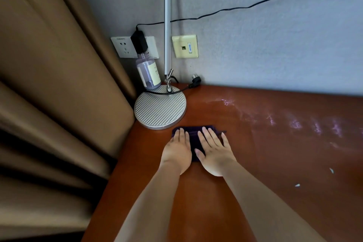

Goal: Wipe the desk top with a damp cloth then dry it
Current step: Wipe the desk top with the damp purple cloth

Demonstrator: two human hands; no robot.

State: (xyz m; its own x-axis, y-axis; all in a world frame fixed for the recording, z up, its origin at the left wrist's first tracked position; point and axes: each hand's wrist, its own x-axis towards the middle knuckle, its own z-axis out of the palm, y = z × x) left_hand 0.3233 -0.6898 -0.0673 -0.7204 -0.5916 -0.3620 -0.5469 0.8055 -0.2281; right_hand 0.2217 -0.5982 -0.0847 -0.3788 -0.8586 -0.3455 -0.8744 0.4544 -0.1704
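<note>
Both forearms reach to the left hand [177,149] and right hand [215,148], pressed flat, fingers spread, on the dark cloth [193,136] just beside the lamp base [160,109], the bench [275,153] streaked, wiping seemingly underway, drying undone.

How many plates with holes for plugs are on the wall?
2. A white outlet plate sits left of the lamp pole, with a black adapter plugged in. A yellowish plate sits right of the pole. The curtain may hide more.
</note>
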